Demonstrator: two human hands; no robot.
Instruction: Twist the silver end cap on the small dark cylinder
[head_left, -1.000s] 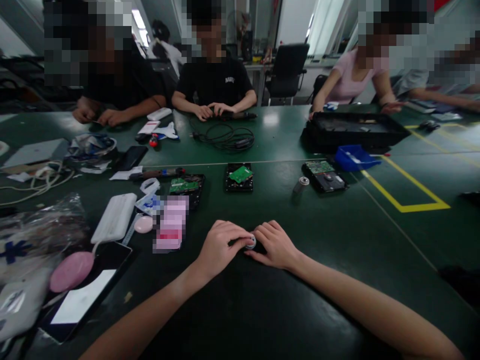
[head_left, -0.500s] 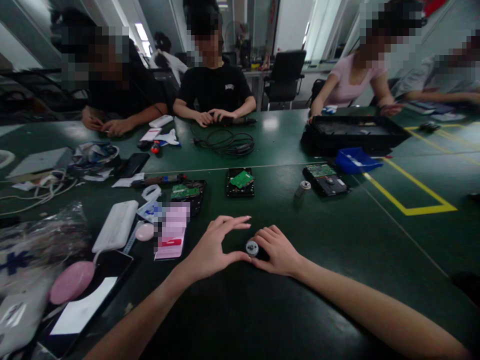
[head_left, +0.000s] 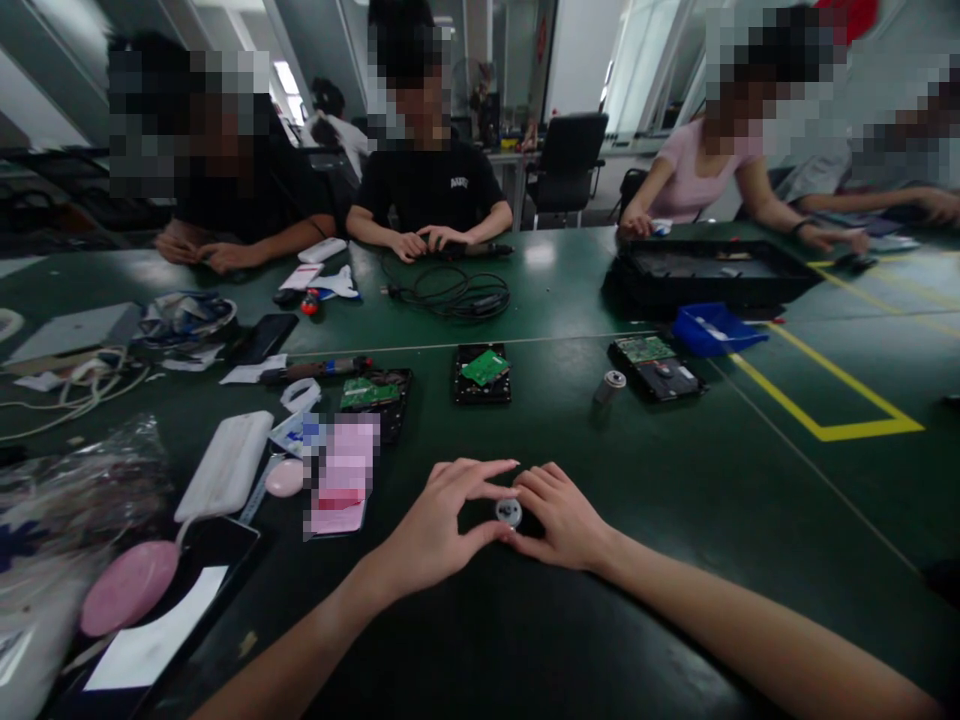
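One cylinder (head_left: 508,514), between left grip (head_left: 437,520), right grip (head_left: 564,520), apparently touching

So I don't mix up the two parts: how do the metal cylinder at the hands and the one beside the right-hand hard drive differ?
Handling: the near cylinder is between the left hand and the right hand; the far cylinder appears to stand on the table, untouched.
Visible faces: the near cylinder shows mainly its round end, its side mostly hidden; the far cylinder shows both end and side.
Shared: both look silvery, with dark detail on the end.
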